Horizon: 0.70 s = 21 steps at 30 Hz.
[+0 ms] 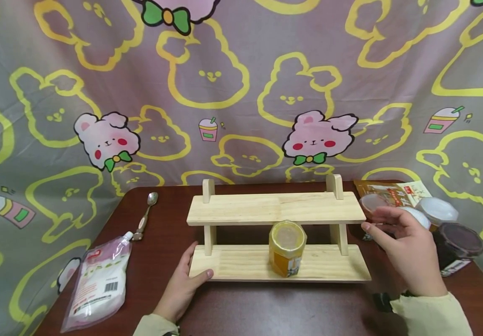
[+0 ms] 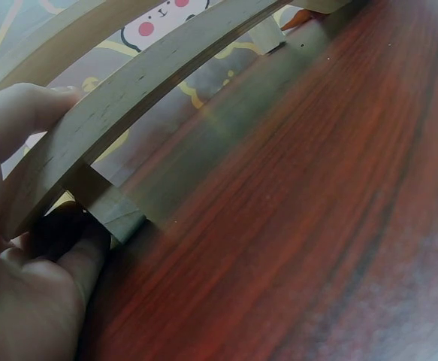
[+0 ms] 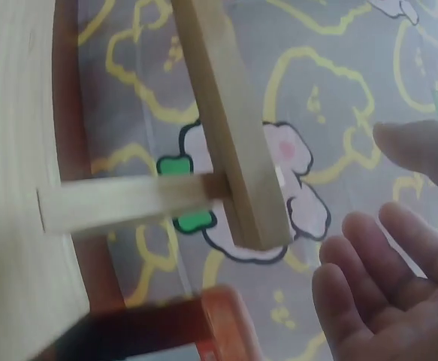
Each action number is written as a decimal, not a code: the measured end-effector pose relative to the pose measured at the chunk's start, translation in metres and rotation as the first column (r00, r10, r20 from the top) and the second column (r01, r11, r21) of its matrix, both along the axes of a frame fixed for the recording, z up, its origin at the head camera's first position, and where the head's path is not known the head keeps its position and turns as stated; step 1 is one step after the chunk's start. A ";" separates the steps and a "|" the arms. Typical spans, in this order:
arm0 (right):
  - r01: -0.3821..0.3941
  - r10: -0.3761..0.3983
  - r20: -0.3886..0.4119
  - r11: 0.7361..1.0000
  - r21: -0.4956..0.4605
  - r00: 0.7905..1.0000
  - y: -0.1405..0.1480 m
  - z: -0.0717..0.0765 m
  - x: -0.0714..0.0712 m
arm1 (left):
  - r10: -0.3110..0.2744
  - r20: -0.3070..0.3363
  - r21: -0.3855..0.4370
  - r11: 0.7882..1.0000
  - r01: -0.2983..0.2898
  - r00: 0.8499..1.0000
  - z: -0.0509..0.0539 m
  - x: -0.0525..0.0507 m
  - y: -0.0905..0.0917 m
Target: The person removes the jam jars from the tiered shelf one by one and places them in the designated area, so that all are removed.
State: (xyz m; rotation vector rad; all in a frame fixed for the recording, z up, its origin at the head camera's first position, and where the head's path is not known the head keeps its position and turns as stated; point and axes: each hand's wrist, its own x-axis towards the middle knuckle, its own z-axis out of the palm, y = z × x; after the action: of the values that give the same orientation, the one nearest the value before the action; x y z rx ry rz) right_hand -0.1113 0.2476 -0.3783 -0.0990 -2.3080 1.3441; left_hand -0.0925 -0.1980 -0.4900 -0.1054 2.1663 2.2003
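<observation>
A two-tier pale wooden shelf (image 1: pixel 241 263) stands on the table. My left hand (image 1: pixel 182 284) grips the left end of its lower board, the thumb on top and the fingers underneath, as the left wrist view also shows. On that board, right of the middle, a jar (image 1: pixel 283 254) with yellowish contents and an orange label stands upright. My right hand (image 1: pixel 411 249) is in the air off the shelf's right end, its fingers relaxed and holding nothing. In the right wrist view its palm and fingertips (image 3: pixel 331 286) are apart from the wood.
At the right, behind and beside my right hand, are several lidded jars, among them a dark jar (image 1: pixel 458 247), and a brown and cream packet (image 1: pixel 393 192). To the left lie a spouted pouch (image 1: pixel 102 280) and a spoon (image 1: pixel 145 217). A patterned curtain (image 1: pixel 241 93) hangs behind the table.
</observation>
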 end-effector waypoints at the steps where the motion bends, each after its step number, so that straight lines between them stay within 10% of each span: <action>1: -0.022 0.022 0.001 1.000 0.005 1.000 -0.001 0.000 0.001 | 0.000 -0.001 0.003 1.000 0.000 1.000 0.000 0.000 0.000; 10: -0.341 0.338 0.106 0.940 0.016 0.935 -0.008 0.001 0.007 | -0.003 -0.005 0.017 1.000 0.003 1.000 0.000 0.000 0.000; 15: -0.500 0.473 0.261 0.865 0.044 0.841 -0.009 -0.001 0.004 | 0.003 -0.002 0.013 1.000 -0.003 1.000 0.000 0.000 0.001; 21: -0.670 0.637 0.262 0.740 0.056 0.725 -0.013 -0.010 0.001 | 0.008 0.000 0.002 1.000 -0.008 1.000 0.001 0.000 0.001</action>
State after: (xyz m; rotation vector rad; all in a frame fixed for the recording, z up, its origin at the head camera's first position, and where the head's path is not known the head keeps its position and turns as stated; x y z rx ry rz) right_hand -0.1104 0.2347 -0.3886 0.7301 -2.7674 1.5227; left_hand -0.0922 -0.1973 -0.4894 -0.1139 2.1676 2.2064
